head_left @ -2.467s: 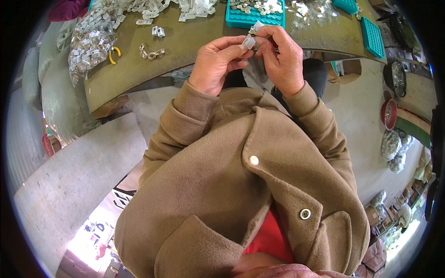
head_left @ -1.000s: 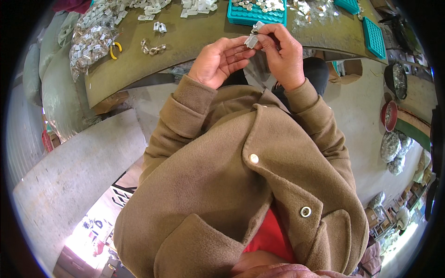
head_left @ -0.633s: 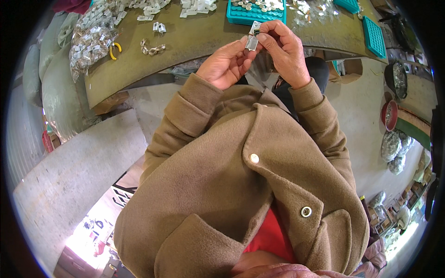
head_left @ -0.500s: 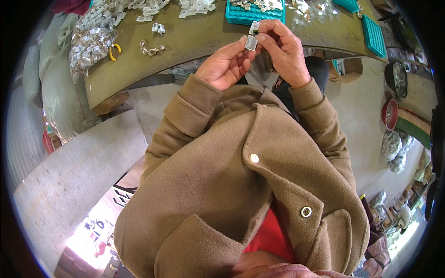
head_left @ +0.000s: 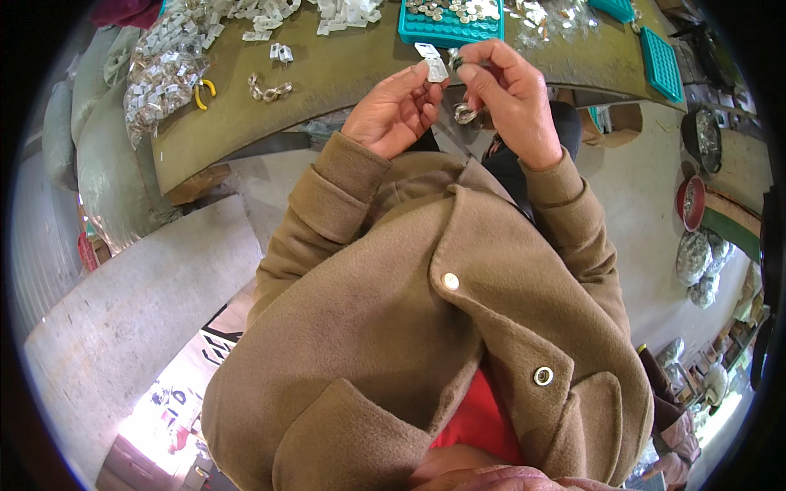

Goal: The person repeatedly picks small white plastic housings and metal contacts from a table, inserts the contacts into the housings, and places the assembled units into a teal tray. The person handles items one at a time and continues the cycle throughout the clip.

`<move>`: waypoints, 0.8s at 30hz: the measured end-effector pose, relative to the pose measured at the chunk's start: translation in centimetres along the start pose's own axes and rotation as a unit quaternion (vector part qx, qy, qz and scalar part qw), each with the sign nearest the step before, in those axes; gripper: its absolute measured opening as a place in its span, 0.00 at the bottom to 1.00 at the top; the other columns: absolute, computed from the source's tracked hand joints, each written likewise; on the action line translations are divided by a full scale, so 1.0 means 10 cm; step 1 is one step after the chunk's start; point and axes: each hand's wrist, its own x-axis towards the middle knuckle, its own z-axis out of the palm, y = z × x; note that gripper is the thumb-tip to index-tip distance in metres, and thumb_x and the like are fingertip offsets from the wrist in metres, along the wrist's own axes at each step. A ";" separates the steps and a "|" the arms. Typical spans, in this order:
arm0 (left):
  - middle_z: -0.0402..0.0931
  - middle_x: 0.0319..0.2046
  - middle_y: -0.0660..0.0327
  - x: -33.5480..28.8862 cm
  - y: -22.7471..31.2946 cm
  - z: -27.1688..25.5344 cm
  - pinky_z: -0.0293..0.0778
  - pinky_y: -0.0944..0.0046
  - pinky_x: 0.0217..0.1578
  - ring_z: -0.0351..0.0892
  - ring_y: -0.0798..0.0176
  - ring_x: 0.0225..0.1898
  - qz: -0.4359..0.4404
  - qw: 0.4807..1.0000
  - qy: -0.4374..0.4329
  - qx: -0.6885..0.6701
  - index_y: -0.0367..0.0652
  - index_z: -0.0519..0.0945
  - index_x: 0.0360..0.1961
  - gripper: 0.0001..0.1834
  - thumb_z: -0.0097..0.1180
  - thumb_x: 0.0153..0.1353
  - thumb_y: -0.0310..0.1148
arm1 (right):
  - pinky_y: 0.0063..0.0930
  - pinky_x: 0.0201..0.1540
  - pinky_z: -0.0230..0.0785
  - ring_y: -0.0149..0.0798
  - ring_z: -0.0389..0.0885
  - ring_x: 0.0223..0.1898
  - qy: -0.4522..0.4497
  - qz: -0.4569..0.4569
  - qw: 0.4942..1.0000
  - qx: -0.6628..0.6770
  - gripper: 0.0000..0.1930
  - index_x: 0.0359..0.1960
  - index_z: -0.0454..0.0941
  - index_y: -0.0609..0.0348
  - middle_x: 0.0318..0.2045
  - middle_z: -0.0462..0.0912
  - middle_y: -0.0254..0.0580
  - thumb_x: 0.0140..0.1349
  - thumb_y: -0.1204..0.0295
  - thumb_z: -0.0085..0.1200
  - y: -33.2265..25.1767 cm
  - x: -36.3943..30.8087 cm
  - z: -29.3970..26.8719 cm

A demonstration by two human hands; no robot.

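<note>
In my left hand (head_left: pixel 393 113), pinched between thumb and fingers, is a small white plastic case (head_left: pixel 437 70) with its hinged flap standing open. My right hand (head_left: pixel 514 94) sits just to the right, its thumb and fingertips closed on a small dark-and-silver piece (head_left: pixel 455 59). A shiny silver coil (head_left: pixel 465 113) hangs below those fingers, and whether it joins the piece is hidden. Right behind both hands lies a turquoise tray (head_left: pixel 417 34) bearing several silver discs. The case and the piece are slightly apart.
On the table (head_left: pixel 344 78) lie a shiny coil (head_left: pixel 268 88), a pair of small white cases (head_left: pixel 281 52) and a yellow-handled tool (head_left: pixel 202 93). A clear bag of white cases (head_left: pixel 164 82) fills the left end. Another turquoise tray (head_left: pixel 660 64) rests at the right edge.
My hands have drawn slightly apart. The dark-and-silver piece was at the case and is now off it in my right hand. The silver coil has come into view below.
</note>
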 end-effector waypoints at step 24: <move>0.78 0.38 0.69 -0.06 0.06 0.04 0.76 0.74 0.41 0.77 0.76 0.37 0.009 0.992 -0.028 0.122 0.41 0.78 0.46 0.11 0.54 0.69 0.36 | 0.16 0.29 0.69 0.21 0.75 0.27 -0.155 -0.020 0.984 0.084 0.03 0.40 0.74 0.61 0.36 0.78 0.32 0.68 0.78 0.50 0.12 -0.04 -0.03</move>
